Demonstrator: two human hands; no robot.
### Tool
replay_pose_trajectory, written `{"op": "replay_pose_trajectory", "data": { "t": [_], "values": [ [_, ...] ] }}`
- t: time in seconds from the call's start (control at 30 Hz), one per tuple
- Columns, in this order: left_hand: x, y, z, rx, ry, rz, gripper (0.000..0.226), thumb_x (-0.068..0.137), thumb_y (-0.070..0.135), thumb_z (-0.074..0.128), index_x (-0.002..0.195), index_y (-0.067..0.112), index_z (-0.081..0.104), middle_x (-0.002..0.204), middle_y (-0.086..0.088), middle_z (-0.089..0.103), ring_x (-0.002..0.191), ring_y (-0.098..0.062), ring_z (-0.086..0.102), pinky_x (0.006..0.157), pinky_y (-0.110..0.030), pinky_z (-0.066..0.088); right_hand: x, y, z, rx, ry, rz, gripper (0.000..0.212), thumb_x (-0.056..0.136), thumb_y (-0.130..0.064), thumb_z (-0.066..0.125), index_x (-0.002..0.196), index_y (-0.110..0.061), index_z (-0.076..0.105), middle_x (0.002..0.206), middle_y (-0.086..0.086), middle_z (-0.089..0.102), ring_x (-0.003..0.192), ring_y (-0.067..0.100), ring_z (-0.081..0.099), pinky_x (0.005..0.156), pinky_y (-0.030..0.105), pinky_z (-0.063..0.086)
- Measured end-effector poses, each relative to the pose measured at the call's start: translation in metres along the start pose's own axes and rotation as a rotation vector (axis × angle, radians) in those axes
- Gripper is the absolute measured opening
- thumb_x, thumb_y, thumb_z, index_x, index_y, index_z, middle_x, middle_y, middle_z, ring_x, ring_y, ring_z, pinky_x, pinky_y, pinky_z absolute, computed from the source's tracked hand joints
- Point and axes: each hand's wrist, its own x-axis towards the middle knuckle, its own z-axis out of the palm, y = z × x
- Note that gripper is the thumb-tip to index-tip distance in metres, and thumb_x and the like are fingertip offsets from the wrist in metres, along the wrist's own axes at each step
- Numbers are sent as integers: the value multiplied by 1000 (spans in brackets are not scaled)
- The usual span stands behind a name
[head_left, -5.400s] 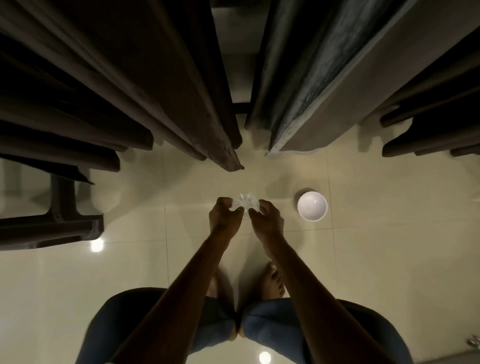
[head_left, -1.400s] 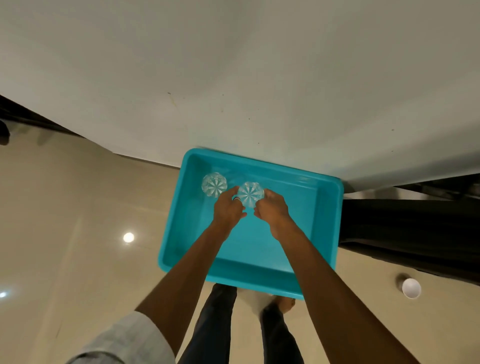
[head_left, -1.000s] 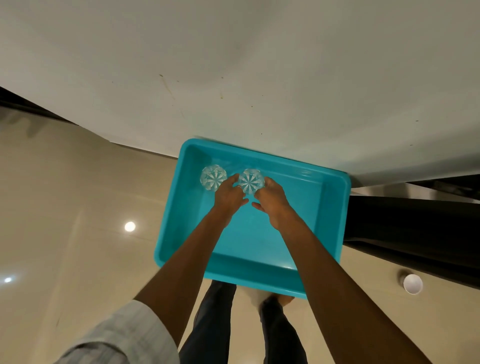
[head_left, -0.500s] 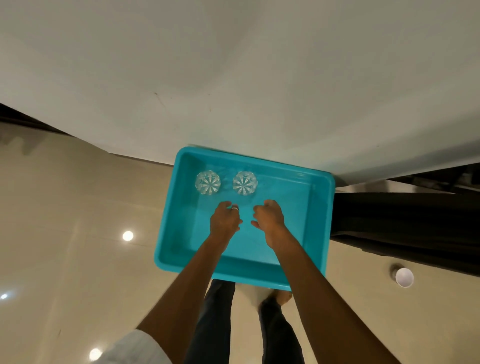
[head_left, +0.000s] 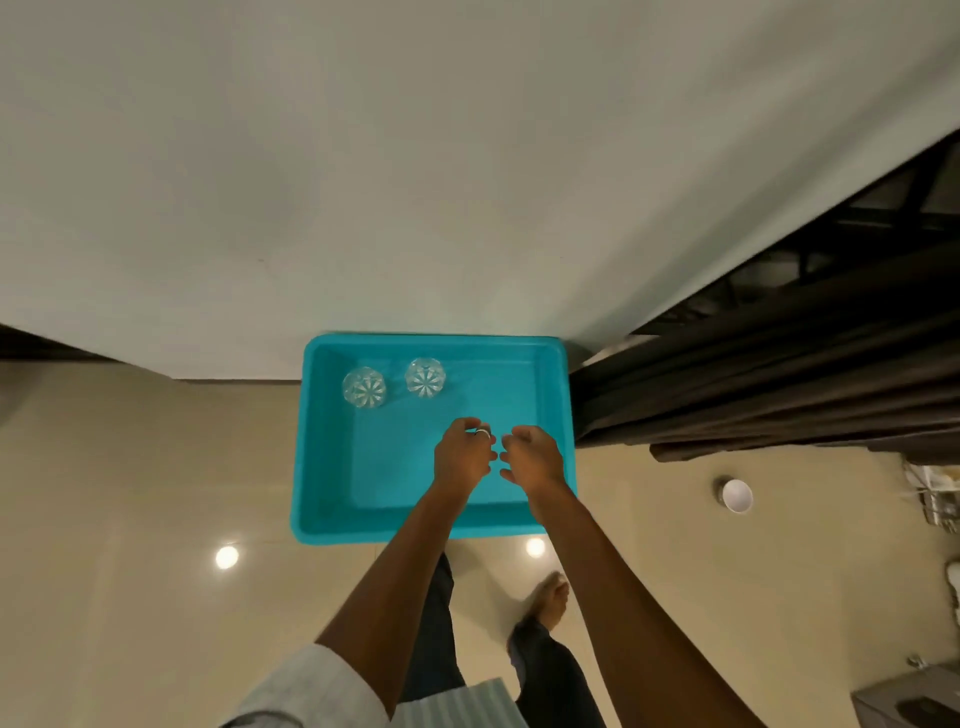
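A turquoise plastic tub (head_left: 556, 395) stands on the tiled floor against a white wall. Two clear cut-glass tumblers sit side by side in its far left part: one tumbler (head_left: 364, 387) on the left, the other tumbler (head_left: 425, 377) just right of it. My left hand (head_left: 464, 454) and my right hand (head_left: 531, 454) hover close together above the tub's near right part, fingers loosely curled, holding nothing. Both hands are well clear of the glasses.
A white bowl (head_left: 736, 495) sits on the floor to the right. Dark curtains (head_left: 753, 364) hang right of the tub. The white wall (head_left: 415, 182) fills the far side. My bare foot (head_left: 548, 605) is below the tub.
The glass I carried with both hands now stands in the tub beside the first one. Both hands let go and drew back toward me and to the right.
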Motion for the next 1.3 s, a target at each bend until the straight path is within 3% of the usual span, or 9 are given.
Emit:
{"op": "replay_pose_trajectory", "data": {
  "t": [0.23,0.4,0.5,0.6,0.73,0.87,1.1,1.3],
  "values": [
    [-61,-2,64,193,-55,135,26,100,18,49,123,16,61,114,-4,70,99,-23,71,86,-37,60,-35,26,-81,157,50,-68,21,103,-29,54,121,-20,61,119,2,67,104,21,68,94,40,60],
    [-101,-40,127,313,-68,194,16,98,23,49,106,26,62,114,-8,71,97,-27,71,89,-45,60,-54,72,-147,249,104,-108,16,102,-27,53,107,-21,67,111,5,72,100,22,69,95,43,59],
    [-148,-60,175,320,-76,226,21,100,14,48,113,17,65,106,-9,71,95,-29,71,83,-41,61,-69,110,-197,340,132,-100,13,94,-23,58,91,-27,69,102,2,74,96,23,71,92,47,59],
    [-186,-81,229,324,-129,248,23,103,11,47,117,13,64,109,-8,69,95,-27,70,82,-39,59,-80,149,-252,426,161,-82,14,92,-20,59,95,-25,71,103,3,75,95,24,72,91,47,60],
    [-227,-99,296,312,-213,268,21,100,8,46,100,21,62,103,-7,70,83,-21,68,69,-32,54,-95,197,-319,568,243,-39,17,93,-19,56,95,-23,72,103,3,74,95,25,72,83,43,62],
    [-257,-112,348,321,-293,262,22,100,8,45,114,13,61,102,-6,69,82,-23,69,64,-29,53,-108,235,-373,695,316,-31,18,96,-17,55,98,-19,72,98,4,72,96,27,71,72,33,60],
    [-280,-127,418,382,-367,267,20,100,7,44,110,15,60,107,-8,68,87,-22,69,68,-30,55,-105,266,-437,788,411,-20,16,98,-20,53,96,-21,69,94,0,71,94,23,70,75,32,60],
    [-272,-131,486,399,-399,212,22,98,7,45,109,16,62,111,-10,70,91,-25,71,68,-32,55,-69,281,-485,753,447,6,18,98,-24,54,104,-19,70,98,1,73,90,22,71,85,40,62]
  ]
}}
